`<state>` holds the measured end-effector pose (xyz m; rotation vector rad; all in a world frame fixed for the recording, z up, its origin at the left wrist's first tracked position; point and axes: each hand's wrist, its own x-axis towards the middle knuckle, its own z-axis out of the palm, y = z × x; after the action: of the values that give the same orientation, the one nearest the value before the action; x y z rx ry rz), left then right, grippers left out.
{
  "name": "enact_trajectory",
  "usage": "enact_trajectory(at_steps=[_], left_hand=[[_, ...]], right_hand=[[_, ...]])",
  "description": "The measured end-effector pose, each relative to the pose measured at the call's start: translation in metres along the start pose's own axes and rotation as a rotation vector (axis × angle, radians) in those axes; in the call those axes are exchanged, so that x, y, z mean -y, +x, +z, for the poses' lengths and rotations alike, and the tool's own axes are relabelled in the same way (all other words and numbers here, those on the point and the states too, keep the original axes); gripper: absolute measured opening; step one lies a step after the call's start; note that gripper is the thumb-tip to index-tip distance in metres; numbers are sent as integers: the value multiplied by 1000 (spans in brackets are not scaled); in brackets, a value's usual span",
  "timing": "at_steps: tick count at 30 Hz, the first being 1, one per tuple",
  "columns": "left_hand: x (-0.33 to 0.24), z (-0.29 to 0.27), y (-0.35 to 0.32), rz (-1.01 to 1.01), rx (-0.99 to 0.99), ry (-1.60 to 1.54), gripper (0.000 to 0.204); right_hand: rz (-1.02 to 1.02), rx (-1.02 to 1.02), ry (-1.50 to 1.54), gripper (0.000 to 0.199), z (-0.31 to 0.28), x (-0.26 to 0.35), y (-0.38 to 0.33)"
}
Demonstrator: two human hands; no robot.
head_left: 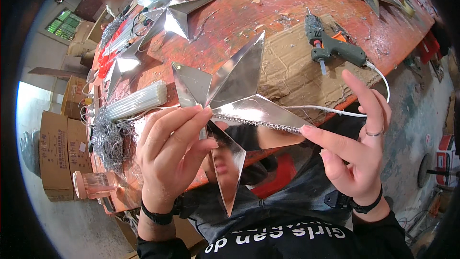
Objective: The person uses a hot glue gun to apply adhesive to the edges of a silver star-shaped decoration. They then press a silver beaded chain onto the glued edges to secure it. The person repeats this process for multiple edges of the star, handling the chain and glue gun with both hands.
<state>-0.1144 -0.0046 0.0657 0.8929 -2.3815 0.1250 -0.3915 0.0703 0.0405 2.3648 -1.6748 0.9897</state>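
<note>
A shiny silver five-pointed star (235,79) is held up in front of me, its mirror-like faces folded along ridges. My left hand (175,146) grips it near the centre, fingertips at the middle and thumb by the lower arm. Along the ridge of the right-hand arm runs a thin silver chain (258,123), from my left fingertips out to the tip. There my right hand (354,139) touches the chain's outer end with the index finger, its thumb apart and other fingers raised. Part of the star's left side is hidden behind my left hand.
A glue gun (333,46) with a white cord lies on cardboard (292,77) on the red table (239,10). Clear glue sticks (136,101), tangled silver chain (110,139) and a pink-tinted jar (93,185) are at left. More stars (175,17) lie farther back; a person sits far left.
</note>
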Motion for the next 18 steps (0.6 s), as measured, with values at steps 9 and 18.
enact_trajectory(at_steps=[9, 18], left_hand=[[-1, 0, 2, 6, -5, 14, 37], [1, -3, 2, -20, 10, -38, 38]], right_hand=[[47, -23, 45, 36, -5, 10, 7], [-58, 41, -70, 61, 10, 23, 23]])
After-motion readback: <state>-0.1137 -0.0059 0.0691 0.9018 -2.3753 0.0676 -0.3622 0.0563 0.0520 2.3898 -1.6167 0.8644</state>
